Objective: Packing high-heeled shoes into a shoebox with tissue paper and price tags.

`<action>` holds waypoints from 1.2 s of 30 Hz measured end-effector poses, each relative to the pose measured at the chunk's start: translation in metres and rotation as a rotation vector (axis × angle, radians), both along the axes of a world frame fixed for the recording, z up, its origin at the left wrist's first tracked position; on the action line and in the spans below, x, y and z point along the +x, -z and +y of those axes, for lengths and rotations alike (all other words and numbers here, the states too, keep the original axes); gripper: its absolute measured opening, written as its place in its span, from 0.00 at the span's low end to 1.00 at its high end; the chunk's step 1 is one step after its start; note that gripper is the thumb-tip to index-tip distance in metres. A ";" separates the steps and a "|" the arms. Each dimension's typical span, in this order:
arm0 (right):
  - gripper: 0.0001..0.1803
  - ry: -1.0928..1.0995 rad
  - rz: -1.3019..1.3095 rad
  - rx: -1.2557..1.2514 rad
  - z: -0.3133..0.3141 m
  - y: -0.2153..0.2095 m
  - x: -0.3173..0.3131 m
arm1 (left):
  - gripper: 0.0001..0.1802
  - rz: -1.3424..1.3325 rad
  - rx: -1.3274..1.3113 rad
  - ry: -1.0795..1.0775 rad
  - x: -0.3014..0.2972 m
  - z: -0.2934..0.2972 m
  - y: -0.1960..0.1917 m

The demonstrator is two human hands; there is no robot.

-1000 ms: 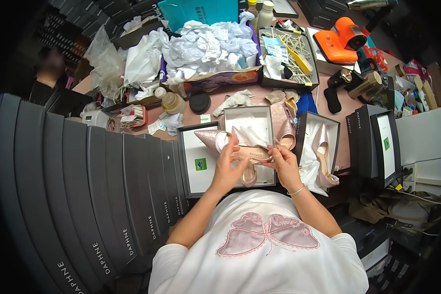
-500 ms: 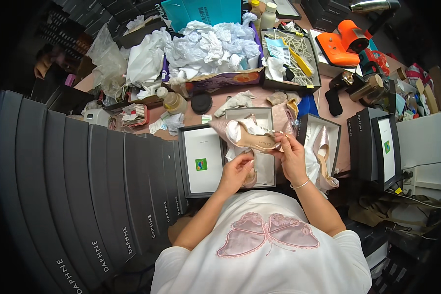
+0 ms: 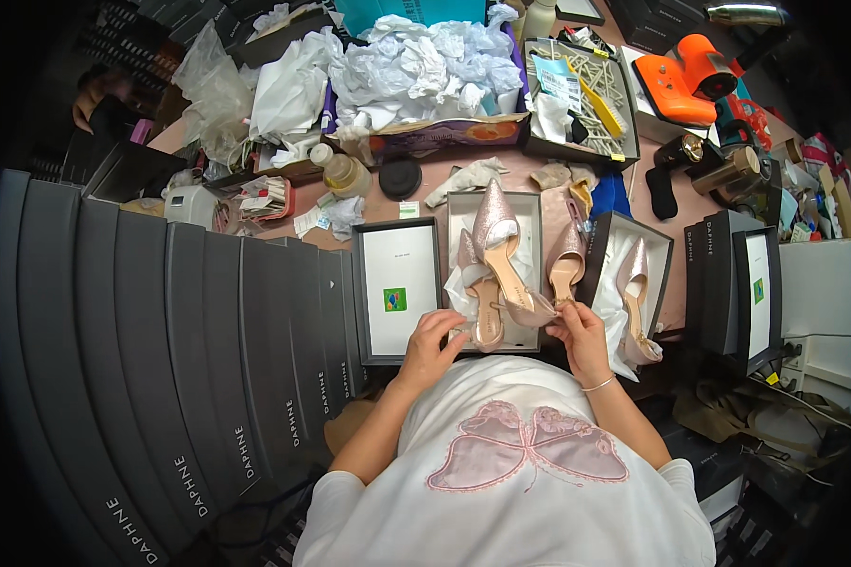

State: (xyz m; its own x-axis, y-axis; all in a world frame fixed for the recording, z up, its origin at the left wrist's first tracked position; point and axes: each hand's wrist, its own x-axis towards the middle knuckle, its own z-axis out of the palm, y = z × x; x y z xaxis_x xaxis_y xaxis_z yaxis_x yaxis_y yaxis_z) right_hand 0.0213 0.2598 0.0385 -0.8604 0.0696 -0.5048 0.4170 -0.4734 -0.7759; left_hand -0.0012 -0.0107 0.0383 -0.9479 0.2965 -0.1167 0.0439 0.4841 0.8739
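A sparkly pink pointed-toe pump (image 3: 507, 262) is tilted over an open shoebox (image 3: 535, 213), its toe pointing away from me. My right hand (image 3: 581, 340) pinches it at the heel end, by the ankle strap. Beneath and left of it, another matching pump (image 3: 488, 312) lies in the box on white tissue. My left hand (image 3: 431, 348) is beside that shoe's heel, thumb and fingers apart; whether a fingertip touches its strap I cannot tell. One more pink pump (image 3: 566, 263) stands between this box and a second open box (image 3: 667, 248), which holds a pump (image 3: 634, 293) on tissue.
The box lid (image 3: 399, 274) lies left of the shoebox. Tall stacks of dark shoeboxes (image 3: 142, 359) line my left; more boxes (image 3: 719, 274) stand at right. Farther back are a carton of crumpled paper (image 3: 425, 137), a box of white sticks (image 3: 624, 151), a bottle (image 3: 346, 176) and an orange device (image 3: 686, 80).
My right hand has swung the held pump from sideways to toe-away and brought it lower, over the box. My left hand has moved slightly left and its fingers have spread.
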 end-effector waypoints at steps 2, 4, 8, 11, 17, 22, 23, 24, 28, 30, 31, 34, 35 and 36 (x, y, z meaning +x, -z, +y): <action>0.11 -0.034 0.056 -0.002 -0.001 -0.004 -0.007 | 0.20 0.178 -0.094 0.155 0.004 0.006 -0.008; 0.12 -0.136 0.142 0.138 -0.004 -0.013 -0.014 | 0.18 0.235 -0.196 0.238 0.003 0.024 -0.011; 0.11 -0.241 0.185 0.297 -0.003 -0.024 -0.012 | 0.11 0.060 -0.222 0.308 0.003 0.039 0.014; 0.10 -0.273 0.150 0.346 0.000 -0.014 0.001 | 0.08 -0.202 0.142 0.155 0.006 0.037 0.018; 0.11 -0.337 0.146 0.404 -0.013 0.013 0.008 | 0.11 0.118 -0.032 0.445 0.001 0.035 0.006; 0.12 -0.424 0.084 0.474 0.000 0.022 0.007 | 0.11 0.183 0.031 0.165 0.007 0.031 0.002; 0.12 -0.410 0.067 0.483 0.000 0.016 0.004 | 0.11 0.179 0.058 0.045 0.011 0.026 0.001; 0.13 -0.443 0.107 0.643 0.000 0.005 0.000 | 0.12 -0.036 0.094 -0.064 0.017 0.017 0.003; 0.15 -0.688 0.222 1.160 0.000 -0.025 -0.020 | 0.21 -0.789 0.394 -0.298 0.029 -0.012 0.021; 0.17 -0.739 0.285 1.295 -0.004 -0.034 -0.027 | 0.22 -1.040 0.627 -0.415 0.029 -0.002 0.019; 0.18 -0.702 0.329 1.328 -0.010 -0.040 -0.030 | 0.24 -1.087 0.670 -0.383 0.027 0.000 0.022; 0.22 -0.765 0.598 1.330 -0.010 -0.043 -0.036 | 0.19 -1.111 0.686 -0.287 0.021 -0.001 0.030; 0.23 -0.813 0.709 1.310 -0.009 -0.043 -0.037 | 0.16 -0.920 0.495 -0.272 0.024 0.000 0.028; 0.22 -0.911 0.670 1.303 -0.007 -0.043 -0.036 | 0.14 -0.731 0.306 -0.248 0.026 0.002 0.020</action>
State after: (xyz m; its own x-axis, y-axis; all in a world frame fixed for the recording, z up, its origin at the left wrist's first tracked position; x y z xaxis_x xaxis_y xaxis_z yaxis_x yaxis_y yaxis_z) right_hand -0.0150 0.2530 0.0814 -0.8723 -0.4819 -0.0822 -0.3581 0.7442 -0.5638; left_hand 0.0248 -0.0086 0.0182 -0.7062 0.2074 -0.6769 -0.6631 0.1414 0.7351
